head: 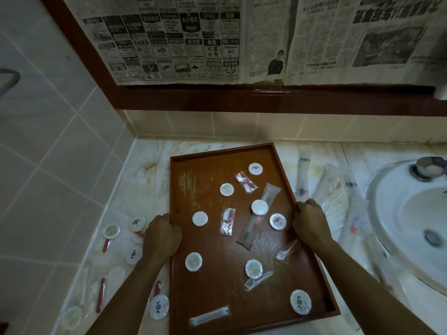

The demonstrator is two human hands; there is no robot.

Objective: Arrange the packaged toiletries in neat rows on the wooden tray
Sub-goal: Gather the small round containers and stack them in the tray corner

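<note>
A brown wooden tray (198, 165) lies on the marble counter, slightly turned. My left hand (162, 235) grips its left rim and my right hand (310, 221) grips its right rim. Scattered on the tray are several round white wrapped soaps, such as one near the back (255, 169) and one at the front right (300, 301). A long clear toothbrush packet (260, 215) lies diagonally across the middle. Small sachets with red and white contents (246, 182) (227, 222) lie among the soaps. A flat clear packet (209, 315) sits by the front edge.
More round soaps (136, 223) (159, 306) and red-handled packets (100, 294) lie on the counter left of the tray. Long clear packets (333, 189) lie to its right. A white sink (411, 226) with a tap (429, 169) is at the far right. Newspaper (183, 39) covers the wall above.
</note>
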